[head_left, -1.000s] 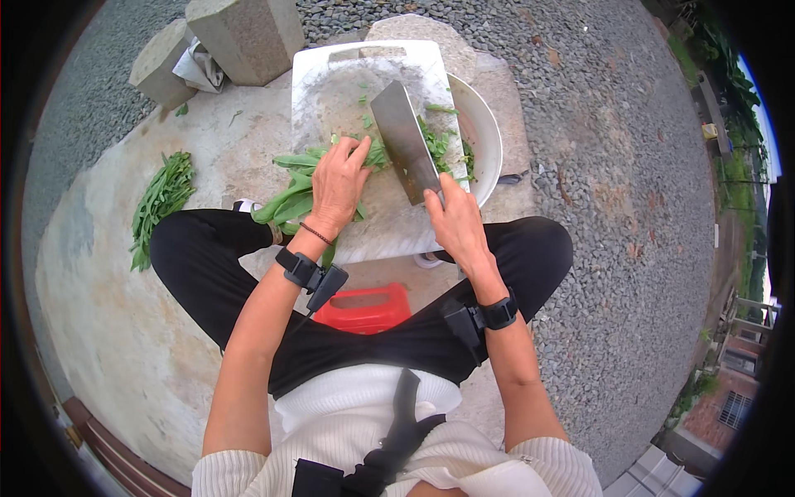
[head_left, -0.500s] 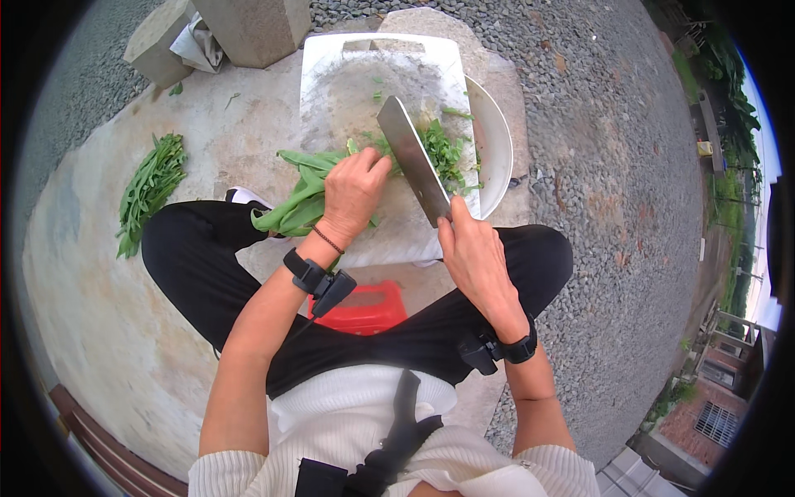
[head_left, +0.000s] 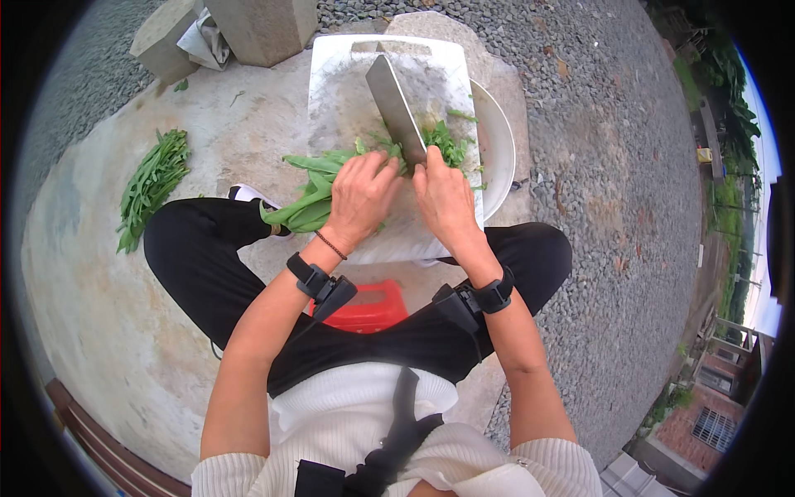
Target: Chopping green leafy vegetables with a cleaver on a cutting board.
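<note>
My left hand (head_left: pixel 361 192) is closed over a bunch of long leafy greens (head_left: pixel 305 213) lying on a stained white cutting board (head_left: pixel 339 93). My right hand (head_left: pixel 444 197) grips the handle of a broad cleaver (head_left: pixel 391 99), whose blade stands steeply beside the left fingertips, over the cut end of the bunch. Right of the blade, chopped greens (head_left: pixel 445 146) are piled on the board. A wide white bowl (head_left: pixel 503 132) shows from under the board's right side.
Another bundle of greens (head_left: pixel 153 186) lies on concrete at the left. Concrete blocks (head_left: pixel 257 29) and a crumpled sack (head_left: pixel 204 45) are at the back left. A red plastic object (head_left: pixel 364 308) sits between my legs. Gravel (head_left: pixel 604 232) spreads to the right, with buildings beyond.
My right hand dropped back half a second ago and has since moved forward with the cleaver, closer to my left hand. My left hand has shifted slightly right, still on the bunch.
</note>
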Action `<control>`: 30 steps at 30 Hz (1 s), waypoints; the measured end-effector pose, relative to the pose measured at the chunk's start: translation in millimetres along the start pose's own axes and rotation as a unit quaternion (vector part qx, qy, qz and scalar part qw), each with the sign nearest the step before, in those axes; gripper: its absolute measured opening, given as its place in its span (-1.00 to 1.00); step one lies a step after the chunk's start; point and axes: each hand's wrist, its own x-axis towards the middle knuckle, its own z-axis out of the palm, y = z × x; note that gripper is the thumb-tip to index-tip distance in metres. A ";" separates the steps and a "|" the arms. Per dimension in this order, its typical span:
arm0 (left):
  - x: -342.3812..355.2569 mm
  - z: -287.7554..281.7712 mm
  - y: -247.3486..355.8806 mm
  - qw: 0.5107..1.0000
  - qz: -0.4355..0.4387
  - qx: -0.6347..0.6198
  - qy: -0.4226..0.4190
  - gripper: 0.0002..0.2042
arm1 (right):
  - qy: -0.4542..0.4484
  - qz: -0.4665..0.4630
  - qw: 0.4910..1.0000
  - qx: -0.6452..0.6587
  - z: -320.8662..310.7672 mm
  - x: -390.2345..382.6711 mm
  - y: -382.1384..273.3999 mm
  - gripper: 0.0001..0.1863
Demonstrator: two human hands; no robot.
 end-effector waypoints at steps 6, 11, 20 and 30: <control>-4.8 6.3 -6.6 1.000 0.007 0.015 0.006 -0.83 | -0.028 0.002 1.000 -0.001 -10.5 -32.0 12.9 -0.83; -2.8 4.1 -5.2 1.000 -0.001 0.010 0.007 -0.87 | -0.018 0.069 0.997 0.028 -21.5 -48.4 23.6 -0.82; -1.6 4.5 -7.9 1.000 -0.021 -0.011 -0.007 -0.81 | -0.004 0.037 0.999 0.033 -46.3 -63.2 8.8 -0.85; -0.1 8.1 -6.5 1.000 -0.011 -0.015 0.004 -0.84 | -0.091 0.039 0.993 -0.057 -40.7 -69.6 -11.4 -0.87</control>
